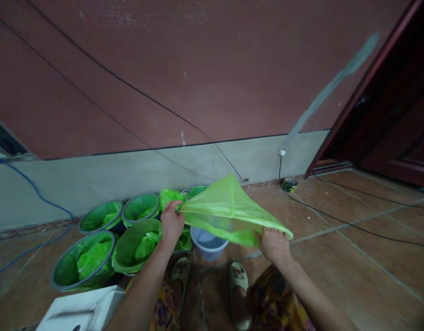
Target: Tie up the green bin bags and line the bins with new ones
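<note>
A translucent green plastic bag is stretched open between my hands. My left hand pinches its left edge with fingers closed. Gripping the bag's right edge is my right hand, also closed. Directly below the bag stands a small unlined light blue bin on the tiled floor. My two slippered feet show at the bottom, either side of a floor joint.
Several bins lined with green bags cluster to the left against the wall. A white box sits at the bottom left. Black cables and a blue cable trail over floor and wall. A dark doorway stands at right.
</note>
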`<action>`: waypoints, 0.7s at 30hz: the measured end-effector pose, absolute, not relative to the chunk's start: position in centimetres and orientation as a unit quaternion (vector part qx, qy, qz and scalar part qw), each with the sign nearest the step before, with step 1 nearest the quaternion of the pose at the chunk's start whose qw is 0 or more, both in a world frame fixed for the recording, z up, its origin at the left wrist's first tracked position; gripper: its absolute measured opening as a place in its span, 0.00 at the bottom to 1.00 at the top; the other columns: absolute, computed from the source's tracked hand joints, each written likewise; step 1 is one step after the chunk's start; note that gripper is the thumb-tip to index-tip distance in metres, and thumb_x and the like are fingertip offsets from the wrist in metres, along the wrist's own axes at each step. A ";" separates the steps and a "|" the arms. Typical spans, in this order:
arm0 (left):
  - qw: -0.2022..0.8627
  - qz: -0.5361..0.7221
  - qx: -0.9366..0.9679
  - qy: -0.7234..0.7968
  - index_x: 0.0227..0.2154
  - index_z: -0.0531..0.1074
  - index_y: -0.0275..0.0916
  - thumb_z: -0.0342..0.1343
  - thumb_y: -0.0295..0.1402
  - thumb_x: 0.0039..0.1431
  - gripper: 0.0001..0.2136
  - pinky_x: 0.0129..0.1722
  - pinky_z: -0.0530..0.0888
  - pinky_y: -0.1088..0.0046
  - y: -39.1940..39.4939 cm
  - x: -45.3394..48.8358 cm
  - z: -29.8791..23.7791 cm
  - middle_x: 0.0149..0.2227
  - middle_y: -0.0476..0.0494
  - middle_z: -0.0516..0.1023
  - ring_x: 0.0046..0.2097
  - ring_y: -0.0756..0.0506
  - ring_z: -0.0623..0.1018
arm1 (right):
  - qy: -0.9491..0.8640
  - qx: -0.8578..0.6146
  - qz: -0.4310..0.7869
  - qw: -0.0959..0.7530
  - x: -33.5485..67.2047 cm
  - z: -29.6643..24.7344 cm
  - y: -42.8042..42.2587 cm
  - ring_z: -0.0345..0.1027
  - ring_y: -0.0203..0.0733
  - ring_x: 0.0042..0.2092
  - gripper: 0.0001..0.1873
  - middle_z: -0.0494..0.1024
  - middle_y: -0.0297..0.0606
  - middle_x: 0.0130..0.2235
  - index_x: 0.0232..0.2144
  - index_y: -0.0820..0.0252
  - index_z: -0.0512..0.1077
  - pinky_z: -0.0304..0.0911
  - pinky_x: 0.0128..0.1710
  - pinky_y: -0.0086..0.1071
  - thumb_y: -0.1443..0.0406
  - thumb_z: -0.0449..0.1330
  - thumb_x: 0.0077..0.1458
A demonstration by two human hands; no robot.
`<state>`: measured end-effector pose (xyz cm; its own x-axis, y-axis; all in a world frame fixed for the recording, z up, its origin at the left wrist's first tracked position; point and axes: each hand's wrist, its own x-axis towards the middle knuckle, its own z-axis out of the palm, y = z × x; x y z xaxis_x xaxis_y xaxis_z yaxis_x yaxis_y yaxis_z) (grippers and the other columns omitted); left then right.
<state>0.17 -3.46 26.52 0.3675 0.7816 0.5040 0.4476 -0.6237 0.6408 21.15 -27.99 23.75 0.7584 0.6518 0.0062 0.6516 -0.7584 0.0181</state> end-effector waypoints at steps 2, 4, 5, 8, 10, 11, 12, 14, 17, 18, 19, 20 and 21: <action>0.184 0.408 0.797 0.405 0.41 0.74 0.36 0.49 0.22 0.46 0.18 0.47 0.71 0.66 -3.1 -0.2 26.1 0.41 0.40 0.76 0.42 0.42 0.75 | 0.330 0.944 0.019 0.013 22.2 24.0 -28.7 0.71 0.59 0.47 0.24 0.76 0.60 0.44 0.42 0.72 0.74 0.60 0.48 0.49 0.59 0.46 0.62; 0.187 0.402 0.791 0.420 0.40 0.74 0.36 0.49 0.23 0.47 0.17 0.45 0.71 0.65 -2.8 -0.3 25.7 0.41 0.39 0.77 0.39 0.42 0.76 | 0.327 0.944 0.043 0.009 22.8 24.3 -29.1 0.71 0.59 0.47 0.24 0.76 0.61 0.45 0.43 0.74 0.74 0.62 0.47 0.47 0.60 0.46 0.62; 0.197 0.400 0.784 0.432 0.40 0.75 0.36 0.49 0.23 0.48 0.16 0.44 0.71 0.64 -2.7 -0.3 25.4 0.40 0.39 0.77 0.38 0.42 0.76 | 0.331 0.943 0.045 0.009 23.0 24.5 -29.1 0.71 0.59 0.47 0.23 0.76 0.61 0.45 0.42 0.74 0.75 0.62 0.47 0.46 0.61 0.47 0.61; 0.238 0.391 0.754 0.470 0.37 0.76 0.36 0.49 0.25 0.48 0.14 0.41 0.71 0.65 -2.5 -0.1 24.9 0.37 0.41 0.79 0.35 0.43 0.76 | 0.341 0.940 -0.004 0.013 23.1 24.8 -28.9 0.73 0.57 0.44 0.21 0.78 0.59 0.41 0.37 0.72 0.77 0.64 0.45 0.43 0.61 0.49 0.60; 0.257 0.376 0.750 0.480 0.36 0.76 0.36 0.50 0.25 0.48 0.13 0.39 0.71 0.65 -2.5 0.2 24.7 0.36 0.42 0.80 0.33 0.43 0.76 | 0.325 0.945 -0.027 -0.004 23.0 24.7 -28.4 0.74 0.54 0.44 0.21 0.78 0.58 0.40 0.38 0.71 0.77 0.64 0.44 0.39 0.61 0.48 0.60; 0.263 0.370 0.751 0.479 0.35 0.76 0.36 0.51 0.26 0.49 0.12 0.39 0.71 0.66 -2.6 0.4 24.7 0.35 0.42 0.80 0.33 0.43 0.76 | 0.320 0.947 -0.025 -0.019 22.8 24.6 -28.0 0.73 0.52 0.45 0.21 0.78 0.58 0.42 0.40 0.71 0.76 0.64 0.44 0.38 0.62 0.48 0.60; 0.268 0.368 0.752 0.478 0.35 0.77 0.36 0.51 0.26 0.49 0.12 0.39 0.71 0.67 -2.7 0.6 24.8 0.35 0.42 0.80 0.33 0.43 0.76 | 0.324 0.945 -0.023 -0.035 22.4 24.4 -27.7 0.73 0.50 0.46 0.20 0.77 0.58 0.45 0.45 0.72 0.74 0.64 0.45 0.36 0.63 0.49 0.60; 0.280 0.372 0.748 0.474 0.34 0.77 0.36 0.51 0.28 0.51 0.11 0.38 0.71 0.68 -3.1 1.1 25.2 0.35 0.42 0.80 0.34 0.44 0.77 | 0.357 0.932 -0.043 -0.048 21.1 24.0 -27.2 0.73 0.48 0.46 0.21 0.75 0.56 0.48 0.50 0.71 0.70 0.63 0.45 0.34 0.65 0.52 0.58; 0.293 0.383 0.747 0.457 0.35 0.77 0.36 0.52 0.30 0.52 0.11 0.36 0.70 0.70 -3.6 1.5 26.2 0.33 0.43 0.80 0.31 0.46 0.76 | 0.405 0.910 -0.071 -0.060 18.3 24.2 -26.9 0.74 0.45 0.40 0.17 0.78 0.49 0.41 0.47 0.66 0.71 0.63 0.40 0.33 0.65 0.52 0.58; 0.293 0.387 0.751 0.447 0.34 0.77 0.36 0.52 0.30 0.52 0.10 0.35 0.70 0.71 -3.7 1.6 26.5 0.33 0.44 0.80 0.31 0.46 0.75 | 0.416 0.905 -0.044 -0.082 17.5 24.7 -26.8 0.73 0.45 0.39 0.16 0.78 0.47 0.39 0.46 0.63 0.72 0.63 0.38 0.33 0.64 0.51 0.60; 0.291 0.391 0.757 0.436 0.34 0.77 0.36 0.52 0.30 0.52 0.10 0.35 0.70 0.71 -3.8 1.7 26.9 0.33 0.44 0.80 0.30 0.47 0.75 | 0.428 0.896 0.005 -0.117 16.7 25.5 -26.7 0.72 0.44 0.39 0.15 0.78 0.45 0.39 0.45 0.61 0.72 0.63 0.38 0.33 0.63 0.50 0.61; 0.286 0.397 0.763 0.423 0.34 0.77 0.36 0.52 0.30 0.52 0.09 0.35 0.70 0.71 -3.9 1.7 27.2 0.33 0.45 0.79 0.31 0.47 0.75 | 0.439 0.882 0.068 -0.157 16.2 26.5 -26.5 0.71 0.44 0.40 0.15 0.77 0.43 0.40 0.45 0.59 0.72 0.62 0.39 0.33 0.62 0.50 0.61; 0.280 0.403 0.770 0.408 0.33 0.77 0.37 0.53 0.29 0.52 0.09 0.35 0.70 0.72 -4.1 1.7 27.6 0.33 0.45 0.79 0.31 0.47 0.75 | 0.446 0.863 0.135 -0.195 16.0 27.7 -26.1 0.69 0.45 0.42 0.15 0.76 0.43 0.42 0.46 0.59 0.71 0.62 0.40 0.34 0.61 0.51 0.60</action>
<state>1.73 -4.08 27.57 0.3423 0.8538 0.3923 0.4023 -0.5104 0.7600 15.96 -26.10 27.71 0.5655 0.7177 0.4064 0.8227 -0.5257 -0.2164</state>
